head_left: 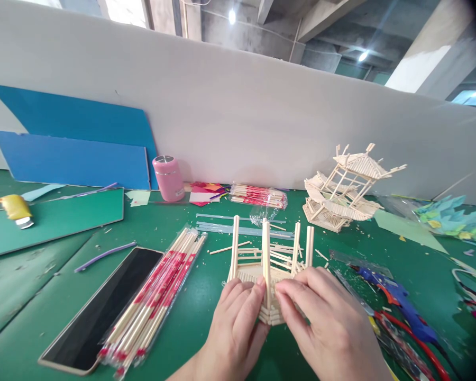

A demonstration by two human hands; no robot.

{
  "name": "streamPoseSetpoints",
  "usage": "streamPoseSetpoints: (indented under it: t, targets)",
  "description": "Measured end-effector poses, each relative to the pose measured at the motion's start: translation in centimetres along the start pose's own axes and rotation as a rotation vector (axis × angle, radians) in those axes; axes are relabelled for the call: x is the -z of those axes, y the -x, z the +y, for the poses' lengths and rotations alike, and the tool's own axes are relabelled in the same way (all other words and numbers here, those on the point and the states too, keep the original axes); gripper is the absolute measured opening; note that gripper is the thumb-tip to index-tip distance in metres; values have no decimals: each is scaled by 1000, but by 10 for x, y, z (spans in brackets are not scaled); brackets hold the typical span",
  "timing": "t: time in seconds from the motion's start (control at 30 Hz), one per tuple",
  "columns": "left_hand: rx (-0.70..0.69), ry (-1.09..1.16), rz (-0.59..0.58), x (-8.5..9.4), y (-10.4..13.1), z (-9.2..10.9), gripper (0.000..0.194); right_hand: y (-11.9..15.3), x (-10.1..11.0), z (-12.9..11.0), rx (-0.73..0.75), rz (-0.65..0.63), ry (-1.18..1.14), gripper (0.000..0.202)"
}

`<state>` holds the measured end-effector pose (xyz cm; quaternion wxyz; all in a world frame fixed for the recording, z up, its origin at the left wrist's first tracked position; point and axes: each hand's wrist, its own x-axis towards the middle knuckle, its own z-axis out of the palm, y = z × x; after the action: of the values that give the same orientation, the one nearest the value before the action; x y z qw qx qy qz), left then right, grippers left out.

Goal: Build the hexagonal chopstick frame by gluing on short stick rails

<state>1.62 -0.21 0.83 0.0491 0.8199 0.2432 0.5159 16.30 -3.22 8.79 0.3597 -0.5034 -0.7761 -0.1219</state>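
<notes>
In front of me stands a small wooden stick model (266,254) with a railed base and several upright posts of paired sticks. My left hand (238,317) grips its near side, the thumb pressed against the front post. Close to the right of that post, my right hand (333,312) is closed in a pinch at the base; its fingertips hide whatever lies between them. Behind the model are loose cut sticks (281,256). A finished-looking stick pavilion (355,182) with a pointed roof stands at the back right.
At left lie wrapped chopsticks (154,301) and a phone (103,309). A blue glue gun (400,301) and red-handled pliers (416,333) lie right. Behind are a pink flask (168,180), more packaged sticks (257,196) and blue boards (75,159). A yellow-handled tool (18,210) is far left.
</notes>
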Motion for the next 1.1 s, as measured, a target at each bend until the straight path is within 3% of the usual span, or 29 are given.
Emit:
streamPoseSetpoints:
  t: [0.53, 0.63, 0.77, 0.9, 1.1]
  targets:
    - [21, -17, -26, 1, 1, -3, 51, 13, 6, 10, -42, -30, -51, 21]
    - [38, -22, -18, 1, 2, -3, 54, 18, 10, 11, -128, -24, -115, 23]
    - [64, -34, -3, 2, 2, -4, 53, 34, 13, 11, -394, 174, -280, 14]
    - [81, 3, 17, 2, 2, -7, 54, 57, 18, 27, -438, 471, -430, 10]
    - [73, 17, 17, 1, 1, -8, 57, 58, 29, 44, -698, 650, -820, 20]
